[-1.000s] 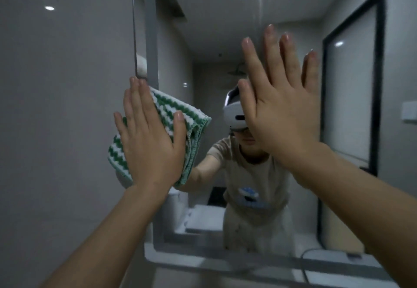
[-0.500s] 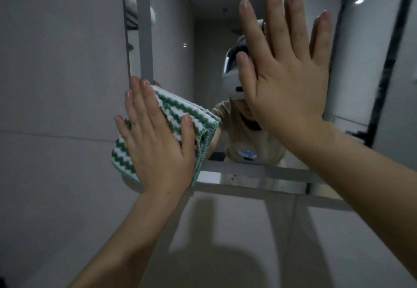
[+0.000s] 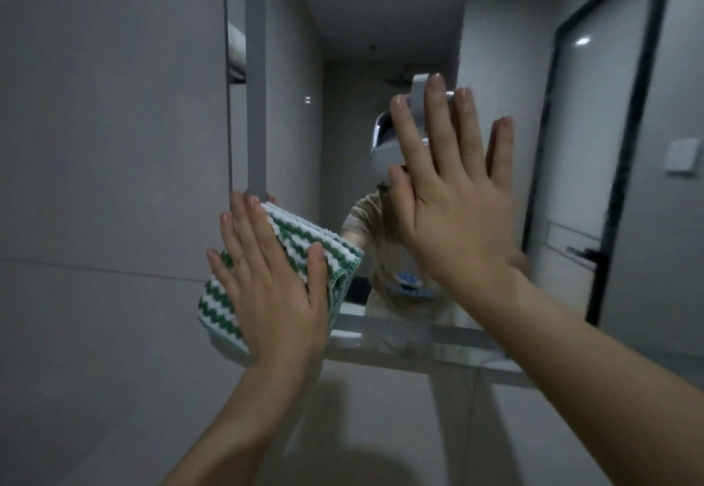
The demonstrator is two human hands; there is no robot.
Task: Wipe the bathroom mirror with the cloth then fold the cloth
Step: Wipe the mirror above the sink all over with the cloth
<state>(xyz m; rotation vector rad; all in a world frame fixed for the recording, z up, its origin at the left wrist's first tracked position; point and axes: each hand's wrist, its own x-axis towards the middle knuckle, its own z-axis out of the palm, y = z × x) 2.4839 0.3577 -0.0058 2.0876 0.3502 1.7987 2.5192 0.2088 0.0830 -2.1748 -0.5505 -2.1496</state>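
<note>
A green-and-white zigzag cloth (image 3: pixel 304 241) is bunched against the lower left corner of the bathroom mirror (image 3: pixel 381 28). My left hand (image 3: pixel 270 287) lies flat over the cloth with straight fingers and presses it onto the glass. My right hand (image 3: pixel 453 196) is spread flat with fingers up, its palm toward the mirror to the right of the cloth; whether it touches the glass I cannot tell. The mirror reflects a person in a beige shirt with a white headset, partly hidden behind my right hand.
A grey tiled wall (image 3: pixel 106 142) runs to the left of the mirror and below its bottom edge (image 3: pixel 419 344). A black-framed door (image 3: pixel 609 142) shows in the reflection at right. A wall switch (image 3: pixel 684 157) sits at the far right.
The view has shifted while both hands stay flat at the mirror. My left hand with the cloth sits near the mirror's lower left corner; my right hand has dropped lower in view.
</note>
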